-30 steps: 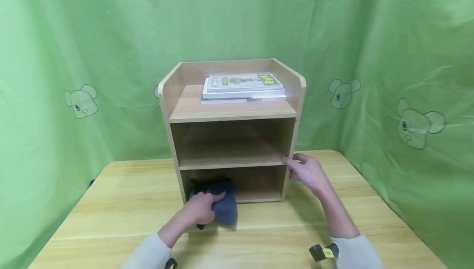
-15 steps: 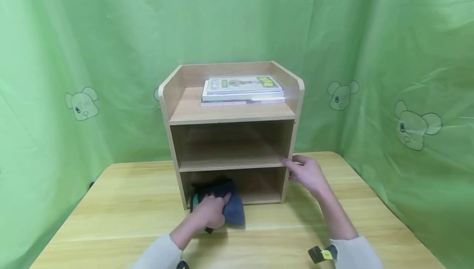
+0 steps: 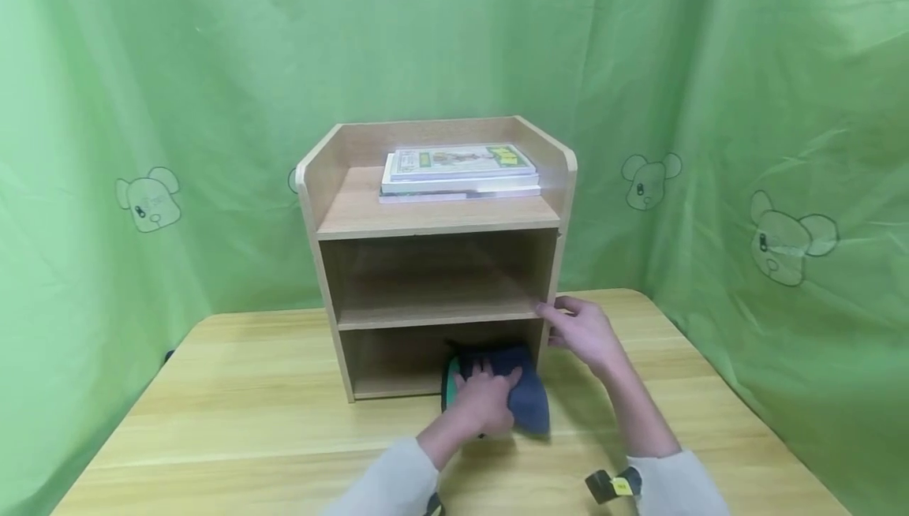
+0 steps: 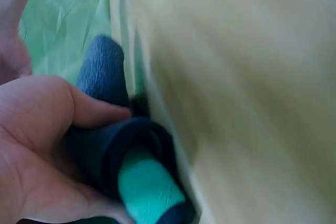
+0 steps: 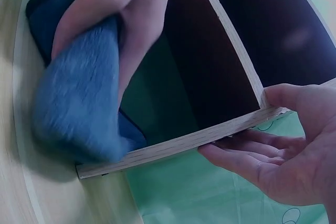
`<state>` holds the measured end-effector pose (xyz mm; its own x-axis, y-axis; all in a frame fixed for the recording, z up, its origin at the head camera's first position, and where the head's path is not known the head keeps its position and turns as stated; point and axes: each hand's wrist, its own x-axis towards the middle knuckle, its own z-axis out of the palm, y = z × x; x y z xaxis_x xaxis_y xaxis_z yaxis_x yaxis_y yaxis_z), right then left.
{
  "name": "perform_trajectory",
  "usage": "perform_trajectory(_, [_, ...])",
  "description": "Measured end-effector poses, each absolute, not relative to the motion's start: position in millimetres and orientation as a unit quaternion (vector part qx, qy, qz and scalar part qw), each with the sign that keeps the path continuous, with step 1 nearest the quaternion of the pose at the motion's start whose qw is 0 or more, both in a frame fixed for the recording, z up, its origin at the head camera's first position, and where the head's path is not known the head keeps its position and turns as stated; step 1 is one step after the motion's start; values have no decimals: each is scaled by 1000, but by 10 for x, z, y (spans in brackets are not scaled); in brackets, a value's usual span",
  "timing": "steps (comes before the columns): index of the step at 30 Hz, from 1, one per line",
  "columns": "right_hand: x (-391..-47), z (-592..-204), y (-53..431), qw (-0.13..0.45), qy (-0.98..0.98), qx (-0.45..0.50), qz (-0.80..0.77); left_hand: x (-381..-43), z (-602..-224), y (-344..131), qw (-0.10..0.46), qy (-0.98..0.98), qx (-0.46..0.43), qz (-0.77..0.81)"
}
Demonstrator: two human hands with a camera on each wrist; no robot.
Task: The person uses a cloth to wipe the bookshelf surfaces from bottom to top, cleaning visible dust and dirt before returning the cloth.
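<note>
A dark blue cloth (image 3: 529,399) with dark edging and a teal part lies bunched in the lower right of the wooden shelf unit (image 3: 436,229), spilling over its front edge. My left hand (image 3: 484,404) grips this cloth from above; in the left wrist view the thumb clamps the folded cloth (image 4: 102,69), and a teal fold sticks out below. With my right hand (image 3: 584,333) I hold the unit's right side panel at the middle board. The right wrist view has that thumb on the front edge and the fingers behind the panel.
Several books (image 3: 460,173) are stacked on the unit's top level, which has raised sides. The unit stands on a light wooden table (image 3: 234,421), and a green patterned curtain (image 3: 213,66) hangs close behind and on both sides.
My left hand has slid the cloth from the bottom compartment's left end to its right end. My right hand keeps its hold on the side panel.
</note>
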<state>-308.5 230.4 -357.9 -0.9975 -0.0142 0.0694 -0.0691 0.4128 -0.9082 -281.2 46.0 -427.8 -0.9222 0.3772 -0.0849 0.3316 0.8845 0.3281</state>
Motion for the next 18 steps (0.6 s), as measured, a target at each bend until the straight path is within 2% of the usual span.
perform_trajectory(12, [-3089,-3598,2310,35,-843,24,536,-2806,-4358,539,77,918,187,342])
perform_trajectory(18, [-3087,-3599,2305,36,-835,20,549,-2775,-4307,689,80,857,115,496])
